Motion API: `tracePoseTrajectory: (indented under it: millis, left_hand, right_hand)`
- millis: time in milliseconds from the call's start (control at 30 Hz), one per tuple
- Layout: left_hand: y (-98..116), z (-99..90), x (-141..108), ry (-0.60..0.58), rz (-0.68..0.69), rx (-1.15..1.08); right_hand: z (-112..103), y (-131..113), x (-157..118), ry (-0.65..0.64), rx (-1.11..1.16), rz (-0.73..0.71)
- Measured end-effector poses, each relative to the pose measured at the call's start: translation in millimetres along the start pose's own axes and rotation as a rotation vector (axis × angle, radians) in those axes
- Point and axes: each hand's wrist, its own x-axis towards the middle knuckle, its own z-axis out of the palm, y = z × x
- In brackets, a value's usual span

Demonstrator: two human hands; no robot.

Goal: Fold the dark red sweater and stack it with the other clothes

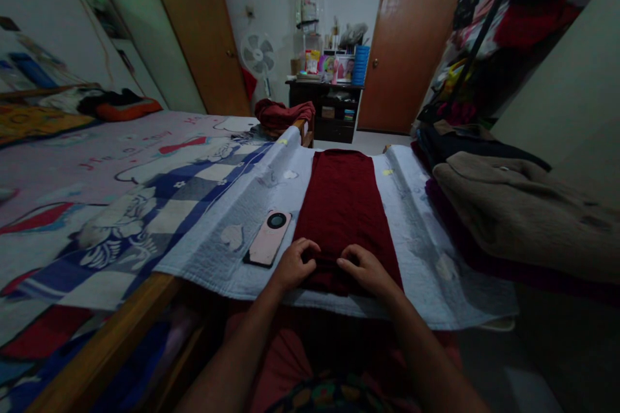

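Note:
A dark red garment (345, 200), folded into a long strip, lies on a light blue quilted cloth (285, 174) in front of me. My left hand (296, 263) is at its near left edge, with curled fingers and the thumb pinching the fabric. On the near right part of it, my right hand (365, 270) also has bent fingers closed on the fabric. Its exact grip is partly hidden. Just left of the garment lies a pink phone (268, 240) with a round black camera ring, close to my left hand but apart from it.
At right a stack of folded clothes, a greyish-brown one (523, 206) among them, rests at the quilted cloth's edge. A bed with a patterned sheet (145, 200) fills the left. Behind stand a fan (258, 53), a dark cabinet (324, 103) and a wooden door (400, 45).

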Motion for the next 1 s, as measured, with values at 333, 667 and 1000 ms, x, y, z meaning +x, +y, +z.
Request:
tracePoseTrajectory:
  millis: [333,667,1000]
  left_hand:
    - [-2.8,0.9,0.8,0.033,-0.04,-0.007]
    - [-2.7,0.8,0.9,0.031,-0.006,0.006]
    - [-9.5,3.7,4.1,-0.028,-0.014,0.045]
  right_hand:
    - [-2.8,-2.2,0.0,-0.025,-0.07,-0.063]
    - [-3.2,0.5,0.3,-0.045,-0.078,-0.103]
    - [-3.4,1.5,0.1,-0.053,-0.072,-0.107]
